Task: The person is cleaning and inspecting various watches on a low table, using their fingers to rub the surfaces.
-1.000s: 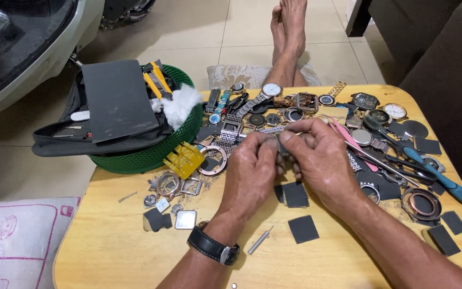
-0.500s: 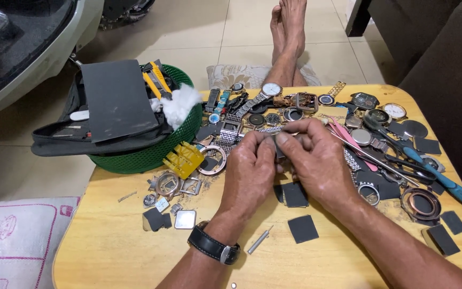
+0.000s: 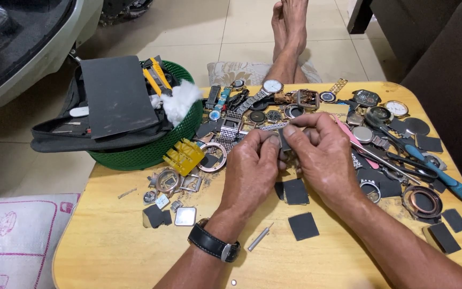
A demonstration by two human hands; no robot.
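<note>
Compared with the frames of a second and half a second ago, we note almost no change; both hands sit in the same spot over the middle of the table (image 3: 108, 235), and the parts around them lie as they did; we judge the work to be a slow, fine handling and not a reach or a set-down.

Left hand (image 3: 249, 168) is curled, thumb and fingers pinched on a small dark piece (image 3: 284, 142); right hand (image 3: 322, 155) is pinched on the same piece from the other side; the piece sits between the fingertips, just above the table, near the heap of watches (image 3: 271, 88).

Around them: dark square pads (image 3: 303, 226) near the wrists; a small metal pin (image 3: 258, 238) beside the left forearm; a yellow plastic part (image 3: 184, 155) and a green basket (image 3: 151, 152) to the left; blue-handled pliers (image 3: 445, 179) to the right.

Hard to make out: the piece is mostly covered by fingers, so we cannot tell its kind or shape; the right forearm runs off the frame; the basket's contents are hidden under a black case (image 3: 116, 96).
</note>
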